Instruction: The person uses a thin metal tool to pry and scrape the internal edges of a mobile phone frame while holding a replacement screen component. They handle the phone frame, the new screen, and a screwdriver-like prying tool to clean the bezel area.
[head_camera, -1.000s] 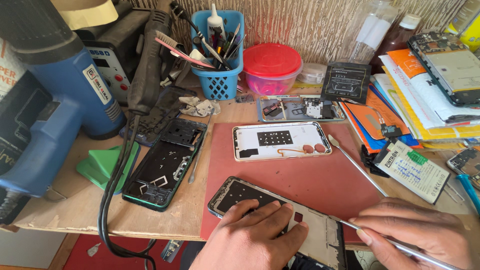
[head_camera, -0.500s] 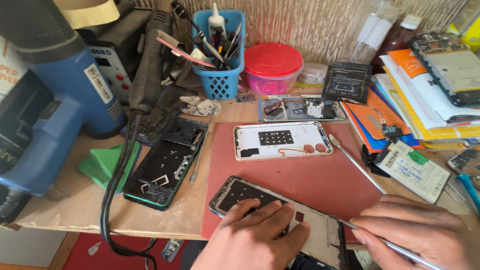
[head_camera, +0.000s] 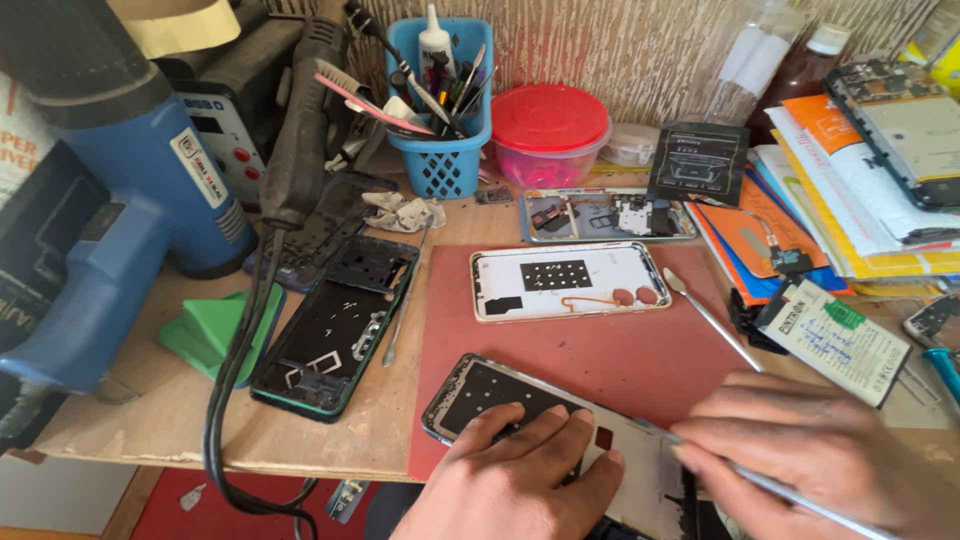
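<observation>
Left hand is pressing flat, fingers spread, on an opened phone body lying at the near edge of the red work mat; it is pinning the phone down rather than closing around anything. Right hand is gripping a thin metal pry tool pinched pen-style, tip resting at the phone's right portion, where a pale inner plate shows. Step in hand, by my reading: prying or lifting a part inside the shell while the other hand is steadying it. Next move probably calls for a shallow angle, light leverage and firm downward hold, since a slip could scratch the board or skid the phone off the mat's edge. Count on the counter: four phone shells or frames in plain view, namely the one being worked, a white back cover mid-mat, a dark frame left of the mat, and a tray-like frame with small parts behind; more may be sitting on the paper stack at right. One spare metal spudger lying on the mat. One blue basket of tools, one red-lidded tub, one blue heat gun, one green wedge, one battery.
</observation>
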